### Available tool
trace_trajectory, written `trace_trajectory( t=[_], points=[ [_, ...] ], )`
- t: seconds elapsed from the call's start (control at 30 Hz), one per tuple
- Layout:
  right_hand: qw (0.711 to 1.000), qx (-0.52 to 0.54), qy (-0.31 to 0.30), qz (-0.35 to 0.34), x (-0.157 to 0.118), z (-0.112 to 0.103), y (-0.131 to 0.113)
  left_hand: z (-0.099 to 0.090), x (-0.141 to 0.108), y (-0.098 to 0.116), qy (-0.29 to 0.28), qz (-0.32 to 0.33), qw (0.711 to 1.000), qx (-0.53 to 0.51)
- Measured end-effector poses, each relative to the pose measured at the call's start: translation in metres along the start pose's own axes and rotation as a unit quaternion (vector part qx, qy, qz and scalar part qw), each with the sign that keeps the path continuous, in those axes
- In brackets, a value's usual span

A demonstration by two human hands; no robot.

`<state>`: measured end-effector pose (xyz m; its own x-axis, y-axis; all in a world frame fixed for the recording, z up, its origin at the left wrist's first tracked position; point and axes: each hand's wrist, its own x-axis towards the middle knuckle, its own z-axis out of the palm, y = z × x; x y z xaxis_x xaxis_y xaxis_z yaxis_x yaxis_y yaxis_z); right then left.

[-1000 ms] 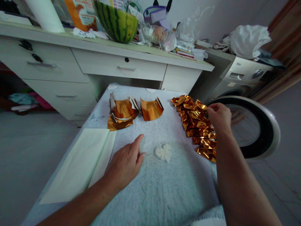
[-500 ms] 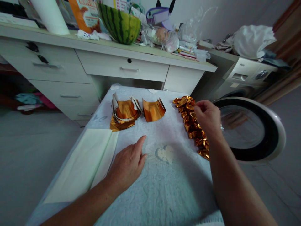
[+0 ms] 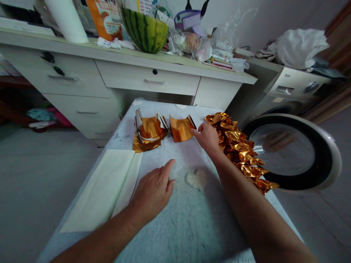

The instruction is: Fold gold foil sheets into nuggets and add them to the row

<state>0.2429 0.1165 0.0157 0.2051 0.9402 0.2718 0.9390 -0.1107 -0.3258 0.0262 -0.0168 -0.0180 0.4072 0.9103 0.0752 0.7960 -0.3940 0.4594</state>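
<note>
Just above the cloth-covered table (image 3: 175, 204), my left hand (image 3: 153, 188) has its thumb and index finger apart, holding nothing. My right hand (image 3: 207, 137) is at the right edge of a curved gold sheet (image 3: 180, 128), its index finger at the sheet's edge and its fingers apart. Left of that sheet lies a stack of curled gold and white sheets (image 3: 150, 128). Rows of folded shiny gold pieces (image 3: 241, 148) run along the table's right side, partly behind my right forearm. Pale paper (image 3: 101, 190) lies flat at the left.
Behind the table is a white desk with drawers (image 3: 153, 81), bearing a cut watermelon (image 3: 145, 31), an orange bag (image 3: 105, 18), a paper roll (image 3: 67, 22) and plastic bags. A washing machine's round door (image 3: 290, 149) stands open at the right.
My right hand has moved left from the folded gold pieces to the curved gold sheet. More of the folded pieces now show. My left hand has barely moved.
</note>
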Motion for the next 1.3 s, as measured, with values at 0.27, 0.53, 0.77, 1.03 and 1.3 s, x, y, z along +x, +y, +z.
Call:
trace_trajectory(
  t=[0.27,0.53,0.77,1.03,1.3],
  points=[
    [1.000,0.000,-0.004,0.001,0.000,0.006,0.002,0.000,-0.002,0.000,0.004,0.010,1.000,0.006],
    [1.000,0.010,-0.008,0.004,-0.002,0.003,0.010,-0.001,-0.001,0.001,-0.001,0.009,1.000,0.000],
    [0.999,0.039,-0.004,0.007,-0.004,-0.004,0.014,-0.002,0.001,0.001,-0.004,0.006,1.000,0.001],
    [0.991,0.131,-0.021,0.025,-0.011,-0.017,0.031,-0.002,-0.001,0.001,-0.003,0.010,1.000,0.011],
    [0.956,0.276,-0.054,0.088,-0.010,0.000,0.033,-0.004,0.001,0.004,-0.002,0.011,1.000,0.013]
  ],
)
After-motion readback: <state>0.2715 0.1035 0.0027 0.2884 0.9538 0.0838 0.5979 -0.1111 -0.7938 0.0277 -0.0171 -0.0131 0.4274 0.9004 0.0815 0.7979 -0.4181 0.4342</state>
